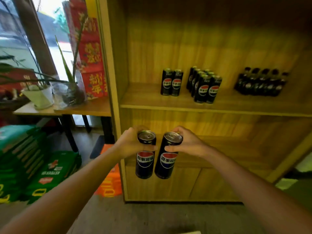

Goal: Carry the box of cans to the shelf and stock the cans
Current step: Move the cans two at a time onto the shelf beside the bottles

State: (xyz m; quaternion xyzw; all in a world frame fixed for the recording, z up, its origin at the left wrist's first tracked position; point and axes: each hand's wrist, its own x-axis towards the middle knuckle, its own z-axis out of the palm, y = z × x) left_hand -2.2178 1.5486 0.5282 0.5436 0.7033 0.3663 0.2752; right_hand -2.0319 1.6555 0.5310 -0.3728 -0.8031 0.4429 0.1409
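Observation:
My left hand point(129, 142) grips a tall black cola can point(144, 164) near its top. My right hand point(187, 142) holds a second black can point(166, 163), tilted slightly. Both cans hang side by side in the air in front of the wooden shelf unit point(116, 81), below its middle board point(211, 109). On that board stand two black cans point(171, 82), a tight group of several cans point(204, 86) to their right, and a row of dark bottles point(260, 83) further right. The box is out of view, apart from a pale edge point(190, 232) at the bottom.
Left of the shelf stands a small table point(81, 108) with potted plants point(39, 97) and red packages point(91, 56). Green cartons point(33, 164) and orange packs point(109, 183) are stacked on the floor. The shelf's lowest part has closed cabinet doors point(185, 183).

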